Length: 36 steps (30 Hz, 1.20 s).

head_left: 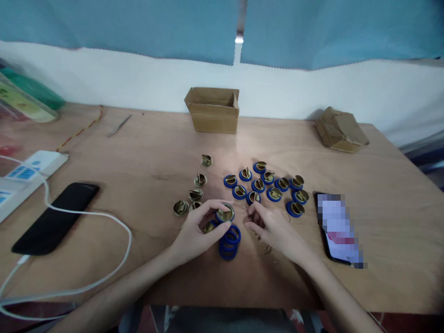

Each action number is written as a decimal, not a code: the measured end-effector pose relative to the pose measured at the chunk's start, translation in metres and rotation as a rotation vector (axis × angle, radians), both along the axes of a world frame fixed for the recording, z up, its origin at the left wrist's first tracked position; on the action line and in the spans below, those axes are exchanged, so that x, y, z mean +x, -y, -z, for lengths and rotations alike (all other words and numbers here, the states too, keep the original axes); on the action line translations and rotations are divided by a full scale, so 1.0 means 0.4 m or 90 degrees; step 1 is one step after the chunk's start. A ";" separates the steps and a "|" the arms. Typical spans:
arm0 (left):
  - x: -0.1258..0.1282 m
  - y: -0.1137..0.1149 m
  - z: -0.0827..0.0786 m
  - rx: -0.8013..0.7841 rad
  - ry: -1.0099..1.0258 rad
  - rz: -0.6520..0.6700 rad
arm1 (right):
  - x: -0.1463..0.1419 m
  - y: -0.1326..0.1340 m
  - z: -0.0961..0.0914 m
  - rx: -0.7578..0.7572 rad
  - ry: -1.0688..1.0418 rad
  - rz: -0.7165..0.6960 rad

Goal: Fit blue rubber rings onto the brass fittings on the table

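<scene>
My left hand grips a round brass cap with a blue ring around it, just above the wooden table. A small stack of loose blue rubber rings lies right below that cap. My right hand rests on the table, its fingertips touching the nearest ringed cap. Several brass caps fitted with blue rings lie in a cluster beyond my right hand. Several bare brass caps lie beyond my left hand.
An open cardboard box stands at the back centre, a crumpled brown package at the back right. A phone with a lit screen lies right of my hands. A black phone on a white cable and a power strip lie left.
</scene>
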<state>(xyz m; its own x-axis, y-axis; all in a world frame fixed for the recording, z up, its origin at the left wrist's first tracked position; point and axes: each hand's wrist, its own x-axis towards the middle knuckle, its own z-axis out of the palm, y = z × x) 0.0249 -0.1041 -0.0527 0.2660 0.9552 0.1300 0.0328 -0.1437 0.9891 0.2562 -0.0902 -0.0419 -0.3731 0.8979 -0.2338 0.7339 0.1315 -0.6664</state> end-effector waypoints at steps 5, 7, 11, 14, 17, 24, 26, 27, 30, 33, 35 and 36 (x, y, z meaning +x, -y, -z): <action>0.000 0.000 -0.002 0.003 -0.001 0.002 | 0.016 -0.005 -0.014 -0.040 0.001 -0.004; 0.000 0.000 -0.003 0.003 -0.001 0.002 | 0.015 -0.005 -0.017 -0.039 0.026 0.000; 0.001 0.000 -0.004 0.001 -0.009 0.002 | 0.011 -0.004 -0.011 -0.024 0.040 -0.011; 0.001 0.001 -0.003 -0.003 -0.013 0.000 | 0.009 -0.003 -0.004 -0.014 0.051 -0.013; 0.002 0.000 -0.001 0.000 -0.009 -0.001 | 0.008 -0.001 -0.003 -0.009 0.074 -0.016; 0.005 0.002 -0.005 0.014 -0.015 -0.006 | 0.022 0.003 -0.008 0.028 0.071 -0.054; 0.006 0.005 -0.005 0.013 -0.009 -0.011 | 0.027 0.003 -0.010 0.026 0.073 -0.063; 0.007 0.008 -0.004 0.012 -0.006 -0.016 | 0.028 0.003 -0.011 0.026 0.077 -0.069; 0.009 0.015 0.004 0.026 -0.017 -0.036 | 0.028 0.002 -0.020 0.039 0.082 -0.092; 0.008 0.021 0.017 0.080 -0.084 -0.072 | 0.018 0.002 -0.036 0.035 0.037 -0.078; 0.005 0.023 0.025 0.116 -0.125 -0.088 | 0.007 0.003 -0.046 0.020 -0.027 -0.049; 0.004 0.023 0.027 0.128 -0.136 -0.089 | 0.001 0.003 -0.050 0.012 -0.069 -0.034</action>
<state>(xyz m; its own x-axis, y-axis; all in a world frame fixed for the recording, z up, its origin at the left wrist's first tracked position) 0.0266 -0.1134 -0.0637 0.1749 0.9455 0.2748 0.2698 -0.3144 0.9102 0.2568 -0.0914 -0.0219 -0.4426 0.8800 -0.1724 0.6493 0.1819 -0.7385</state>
